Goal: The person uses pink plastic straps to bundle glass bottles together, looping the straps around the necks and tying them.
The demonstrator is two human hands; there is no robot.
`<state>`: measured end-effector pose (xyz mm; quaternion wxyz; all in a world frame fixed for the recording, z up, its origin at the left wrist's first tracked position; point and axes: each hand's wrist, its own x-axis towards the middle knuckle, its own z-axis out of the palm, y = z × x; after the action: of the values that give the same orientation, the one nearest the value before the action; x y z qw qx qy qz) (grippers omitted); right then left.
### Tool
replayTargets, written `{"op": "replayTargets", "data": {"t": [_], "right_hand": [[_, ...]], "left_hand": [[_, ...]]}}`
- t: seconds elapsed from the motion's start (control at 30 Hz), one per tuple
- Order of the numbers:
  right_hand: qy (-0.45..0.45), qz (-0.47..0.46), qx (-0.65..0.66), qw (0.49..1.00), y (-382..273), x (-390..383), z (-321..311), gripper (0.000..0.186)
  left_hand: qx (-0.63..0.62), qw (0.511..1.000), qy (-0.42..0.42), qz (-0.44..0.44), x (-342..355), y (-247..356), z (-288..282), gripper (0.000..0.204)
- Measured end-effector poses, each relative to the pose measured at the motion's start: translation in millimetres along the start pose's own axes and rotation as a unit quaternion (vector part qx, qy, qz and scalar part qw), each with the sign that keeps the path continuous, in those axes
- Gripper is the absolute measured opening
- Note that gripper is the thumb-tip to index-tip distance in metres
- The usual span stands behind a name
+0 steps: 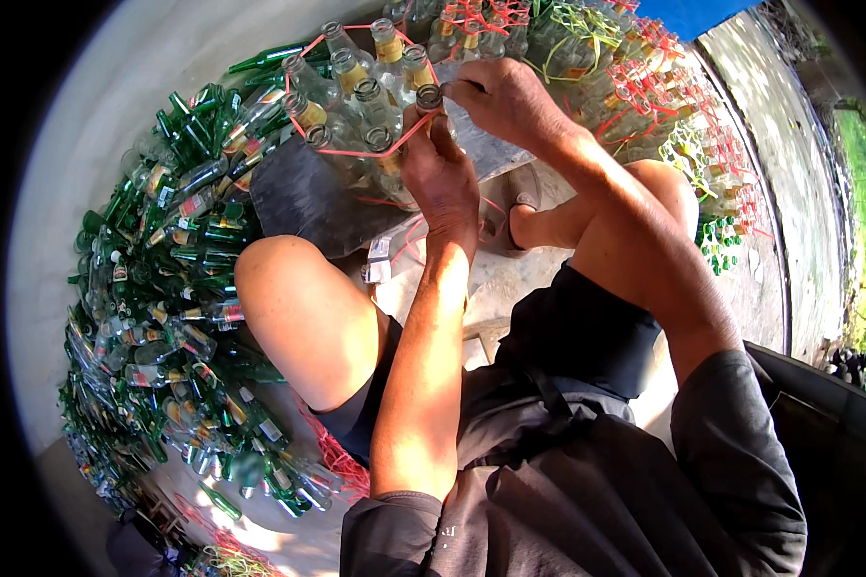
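A cluster of clear glass bottles (369,94) stands upright on a dark board (303,207). Around their necks runs a pink plastic string (351,152), drawn into a many-sided loop. My left hand (440,183) is closed at the near right of the cluster, its thumb and fingers around the neck of one bottle (429,99), where the string passes. Just right of that neck, my right hand (512,99) is closed in a pinch; what sits between its fingertips is too small to make out.
A large heap of green and clear bottles (178,260) lies along the left wall. Bundles of bottles tied with pink and yellow-green string (635,87) stand at the back right. A small white box (379,260) is below the board; pink string (337,452) lies on the floor.
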<state>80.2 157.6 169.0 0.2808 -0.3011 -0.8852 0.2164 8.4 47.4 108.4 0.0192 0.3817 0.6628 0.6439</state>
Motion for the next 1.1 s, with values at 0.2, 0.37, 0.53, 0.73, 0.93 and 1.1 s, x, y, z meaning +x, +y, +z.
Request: {"op": "replayTargets", "data": {"t": [0.2, 0.37, 0.53, 0.73, 0.93, 1.1], "right_hand": [[-0.018, 0.046, -0.040, 0.998, 4.5, -24.2, -7.1, 0.029], [-0.041, 0.064, 0.002, 0.997, 23.7, -32.3, -12.4, 0.028], [-0.084, 0.127, 0.019, 0.988, 9.5, -41.4, -16.4, 0.026], [-0.088, 0.166, 0.073, 0.980, 1.1, -55.4, -14.6, 0.024], [-0.082, 0.188, 0.086, 0.975, -8.5, -73.9, -15.4, 0.024], [-0.076, 0.172, 0.032, 0.982, -5.5, -98.2, -12.2, 0.023]], "left_hand": [[-0.007, 0.996, -0.046, -0.073, 1.6, 2.1, -1.1, 0.015], [-0.007, 0.992, -0.085, -0.091, 4.1, 6.2, -9.4, 0.019], [0.048, 0.991, -0.123, -0.039, 2.5, 4.6, -16.4, 0.029], [0.043, 0.988, -0.148, 0.001, -10.8, 24.3, -30.6, 0.046], [0.054, 0.984, -0.160, -0.063, -23.5, 16.9, -43.2, 0.035], [-0.209, 0.918, -0.203, -0.268, -1.2, 26.9, -25.6, 0.033]]}}
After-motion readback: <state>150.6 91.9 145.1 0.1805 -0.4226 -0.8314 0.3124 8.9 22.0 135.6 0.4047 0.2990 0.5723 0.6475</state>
